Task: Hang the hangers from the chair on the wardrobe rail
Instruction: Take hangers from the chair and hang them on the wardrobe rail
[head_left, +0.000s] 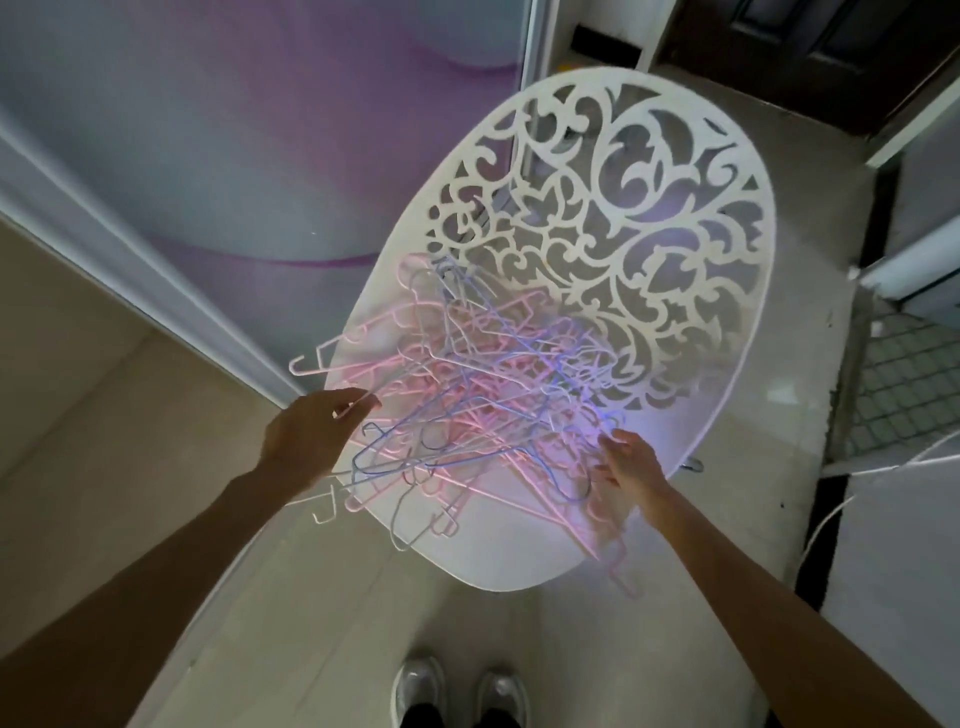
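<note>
A tangled heap of several thin pink, blue and white hangers (467, 405) lies on the seat of a white chair (498, 564) with an ornate cut-out back. My left hand (311, 436) is at the heap's left edge, its fingers curled round a white hanger. My right hand (631, 467) is at the heap's right edge, fingers down among the pink and blue hangers, closed on some of them. Some hanger hooks stick out past the seat's left and front edges. The wardrobe rail is not in view.
A sliding wardrobe door (182, 156) with a purple pattern stands at the left behind the chair. A dark door (810, 47) is at the far right. A white cord (831, 514) trails over the floor at the right. My shoes (460, 696) stand just before the chair.
</note>
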